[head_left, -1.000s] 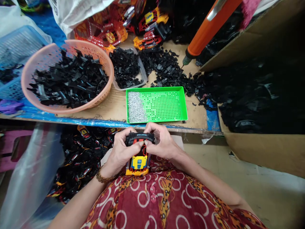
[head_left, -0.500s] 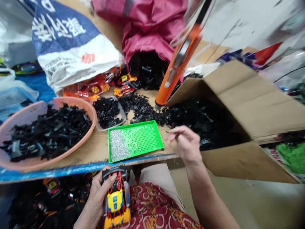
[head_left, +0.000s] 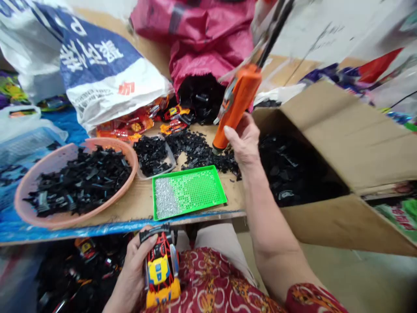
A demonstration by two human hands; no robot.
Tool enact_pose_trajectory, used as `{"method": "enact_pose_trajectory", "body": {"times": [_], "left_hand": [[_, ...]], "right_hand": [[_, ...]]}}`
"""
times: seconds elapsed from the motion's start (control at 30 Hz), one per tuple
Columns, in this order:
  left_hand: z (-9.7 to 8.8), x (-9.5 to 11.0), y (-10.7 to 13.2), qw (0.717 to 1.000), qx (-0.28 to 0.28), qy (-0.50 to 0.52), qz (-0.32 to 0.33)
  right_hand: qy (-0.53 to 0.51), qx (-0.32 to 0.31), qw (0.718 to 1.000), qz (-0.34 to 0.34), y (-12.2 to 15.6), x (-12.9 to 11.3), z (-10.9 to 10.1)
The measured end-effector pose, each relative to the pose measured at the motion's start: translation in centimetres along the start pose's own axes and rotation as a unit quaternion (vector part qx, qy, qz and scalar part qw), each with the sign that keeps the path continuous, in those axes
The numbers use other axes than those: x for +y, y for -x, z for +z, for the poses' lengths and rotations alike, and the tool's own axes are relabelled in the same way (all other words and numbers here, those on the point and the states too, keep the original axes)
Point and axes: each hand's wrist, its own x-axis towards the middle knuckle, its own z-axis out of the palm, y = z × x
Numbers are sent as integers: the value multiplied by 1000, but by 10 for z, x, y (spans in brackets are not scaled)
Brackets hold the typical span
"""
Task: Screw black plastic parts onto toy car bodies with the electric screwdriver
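Low at the table's front edge, my left hand is closed around a yellow, red and black toy car, thumb pressed on its black end. My right hand grips the lower body of an orange electric screwdriver, thumb on its near side and fingers mostly hidden behind it. The screwdriver hangs tilted from a black cord, its tip low over scattered small black parts. Between my hands and those parts lies a green perforated tray with many small silver screws heaped at its left end.
At left stands a pink-orange basin of black plastic parts, beside a small clear tub of similar pieces. An open cardboard box with black parts is at right. Behind are a pink sack and several orange toy cars.
My right hand has moved up from beside the green tray and closed on the orange screwdriver, which has turned. The toy car stays in my left hand. The view has shifted slightly.
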Motion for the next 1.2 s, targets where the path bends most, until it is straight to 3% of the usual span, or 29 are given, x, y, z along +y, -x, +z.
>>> {"method": "enact_pose_trajectory", "body": {"times": [0.1, 0.23, 0.33, 0.53, 0.67, 0.8, 0.97, 1.1, 1.2], "left_hand": [[-1, 4, 1, 999, 37, 7, -11], [0, 5, -3, 1000, -16, -2, -8], [1, 3, -5, 1000, -21, -6, -2], [1, -1, -13, 1000, -25, -17, -8], [6, -5, -22, 998, -62, -26, -19], [10, -9, -27, 994, -105, -34, -23], [10, -10, -28, 993, -113, -31, -17], [11, -8, -28, 994, -104, -25, -25], [11, -8, -27, 994, -103, -23, -33]], "right_hand": [[35, -9, 999, -2, 4, -20, -5], [-10, -106, 993, 53, -1, -38, -2], [-89, -163, 980, 73, 2, -43, 7], [-166, -159, 967, 110, 49, -39, 19], [-136, -137, 967, 165, 85, -32, 24], [-157, -109, 965, 178, 98, -31, 28], [-205, -130, 963, 114, 76, -40, 28], [-232, -173, 954, 75, 37, -49, 25], [-194, -202, 957, 80, 8, -56, 23]]}}
